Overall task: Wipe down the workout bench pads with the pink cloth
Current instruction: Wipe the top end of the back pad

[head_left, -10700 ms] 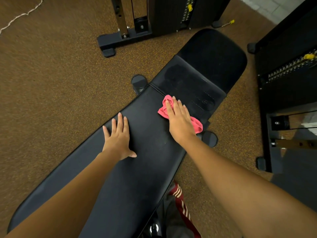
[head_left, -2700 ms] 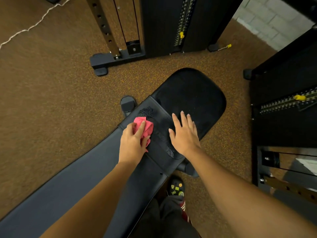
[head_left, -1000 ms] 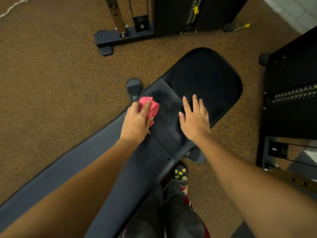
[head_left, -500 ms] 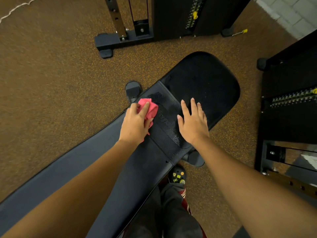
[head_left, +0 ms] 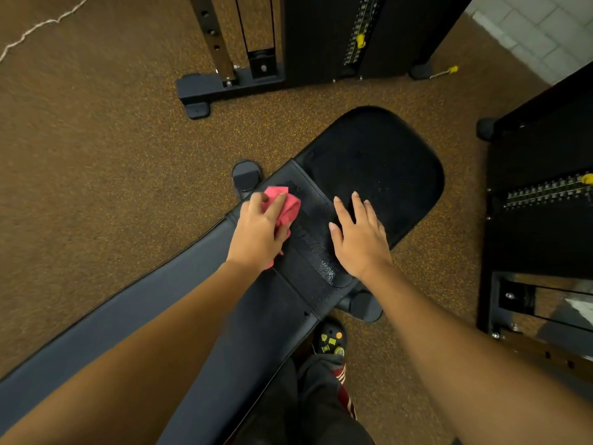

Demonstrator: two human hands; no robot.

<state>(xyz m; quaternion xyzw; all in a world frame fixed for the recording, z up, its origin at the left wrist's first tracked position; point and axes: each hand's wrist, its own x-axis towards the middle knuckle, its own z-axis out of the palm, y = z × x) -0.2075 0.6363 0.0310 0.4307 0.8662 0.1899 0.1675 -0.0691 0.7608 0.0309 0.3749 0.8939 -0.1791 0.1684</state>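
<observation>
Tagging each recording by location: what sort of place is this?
Most likely a gym: a padded workout bench, a weight-stack machine with a yellow pin, and speckled rubber-like flooring.

Left hand (head_left: 256,234) curled — right hand (head_left: 359,240) flat

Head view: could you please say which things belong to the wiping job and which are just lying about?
Job: crumpled pink cloth, black padded workout bench, left hand, right hand.
Lying about: black weight-stack machine, thin white cord.
</observation>
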